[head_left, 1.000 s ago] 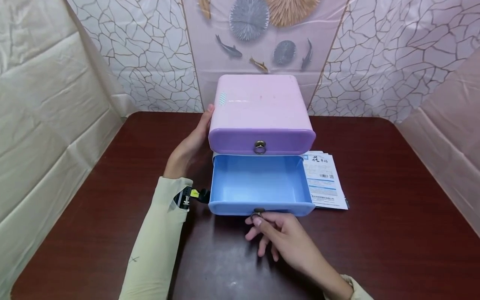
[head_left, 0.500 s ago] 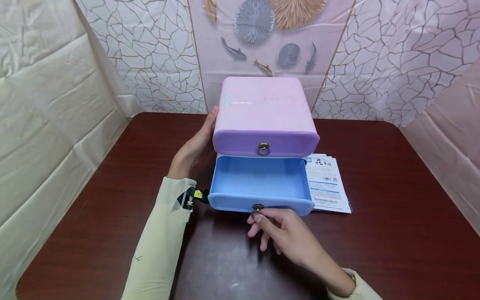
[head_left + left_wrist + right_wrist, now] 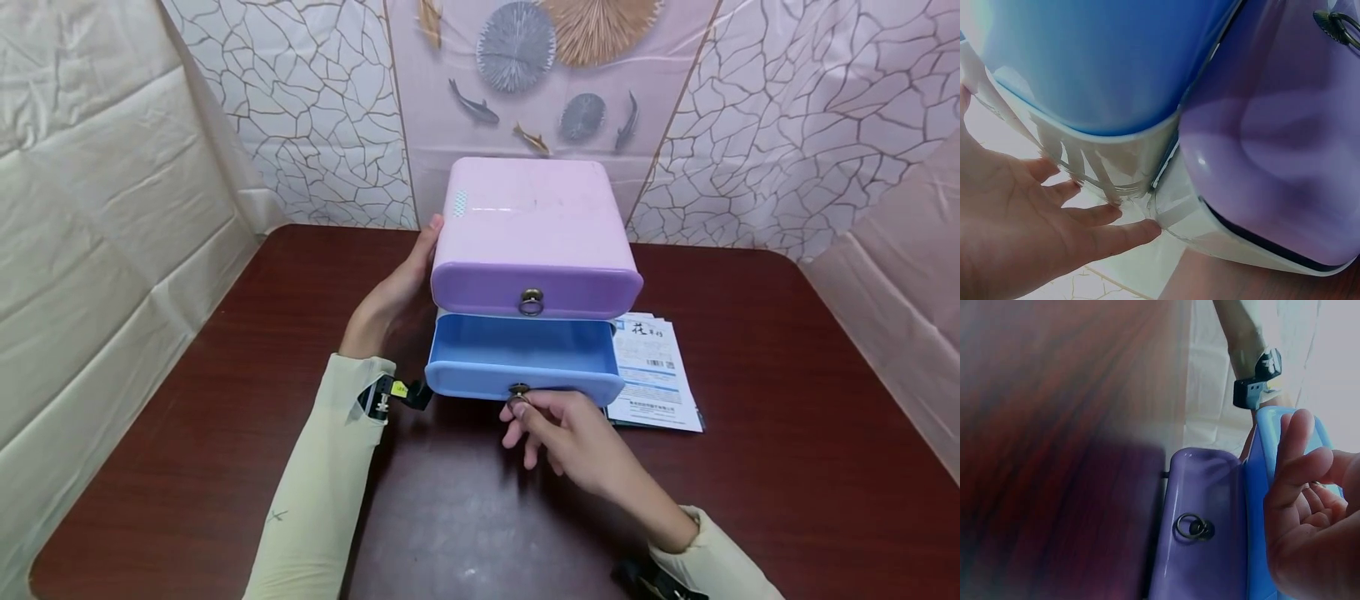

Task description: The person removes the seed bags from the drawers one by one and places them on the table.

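A drawer cabinet [image 3: 534, 208] with a pink top stands mid-table. Its purple top drawer [image 3: 480, 290] is closed and has a ring pull [image 3: 531, 302]. Below it the blue drawer [image 3: 465, 379] sticks partly out, with no contents visible inside. My right hand [image 3: 581, 433] pinches the blue drawer's ring pull [image 3: 517, 397] between thumb and index finger, the other fingers loosely bent. My left hand [image 3: 390, 296] rests along the cabinet's left side. In the left wrist view its extended fingers [image 3: 1125, 237] touch the pale side wall. A lower purple drawer [image 3: 1210, 487] shows in the right wrist view.
Printed paper packets [image 3: 652, 375] lie at the cabinet's right, partly behind it. The dark red-brown table [image 3: 750, 400] has a patterned cloth backdrop [image 3: 300, 108] behind it and a pale cloth [image 3: 105, 208] at the left. Wrist camera mounts sit by both sleeves.
The blue drawer has slid back toward the cabinet, and my right hand has moved forward with its ring pull. My left hand stays on the cabinet's side. The head view has shifted slightly.
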Available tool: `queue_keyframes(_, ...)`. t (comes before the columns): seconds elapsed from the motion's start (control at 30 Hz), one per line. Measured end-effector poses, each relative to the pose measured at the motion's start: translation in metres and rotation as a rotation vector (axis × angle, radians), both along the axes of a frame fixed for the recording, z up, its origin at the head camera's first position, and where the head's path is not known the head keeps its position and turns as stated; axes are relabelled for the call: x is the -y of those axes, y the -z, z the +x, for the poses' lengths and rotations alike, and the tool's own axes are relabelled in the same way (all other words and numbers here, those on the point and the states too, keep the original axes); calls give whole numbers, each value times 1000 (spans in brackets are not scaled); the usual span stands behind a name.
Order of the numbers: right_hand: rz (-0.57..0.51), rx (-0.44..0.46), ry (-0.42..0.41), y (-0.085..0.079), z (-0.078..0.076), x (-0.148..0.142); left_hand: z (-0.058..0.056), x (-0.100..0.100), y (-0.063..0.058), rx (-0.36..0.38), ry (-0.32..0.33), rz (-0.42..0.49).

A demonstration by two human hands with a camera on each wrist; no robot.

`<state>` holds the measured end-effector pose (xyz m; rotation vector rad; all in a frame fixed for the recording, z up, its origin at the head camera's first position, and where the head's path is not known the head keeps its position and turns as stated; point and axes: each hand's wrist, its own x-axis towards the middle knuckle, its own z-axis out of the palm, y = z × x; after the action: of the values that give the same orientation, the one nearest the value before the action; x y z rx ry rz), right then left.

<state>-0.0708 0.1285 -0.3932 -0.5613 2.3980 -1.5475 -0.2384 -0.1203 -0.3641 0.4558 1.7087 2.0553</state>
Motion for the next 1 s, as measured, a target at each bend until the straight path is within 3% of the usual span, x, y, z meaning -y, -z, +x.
queue_keyframes(0.27, 15, 0, 4, 2, -12, -1, 1, -1, -1, 21, -1, 8)
queue_keyframes(0.67, 13, -11, -23, 9, -28, -5, 2, 0, -1, -37, 0, -22)
queue_keyframes(1.0, 37, -71, -30, 9, -39, -8, 1, -2, 0, 27, -1, 12)
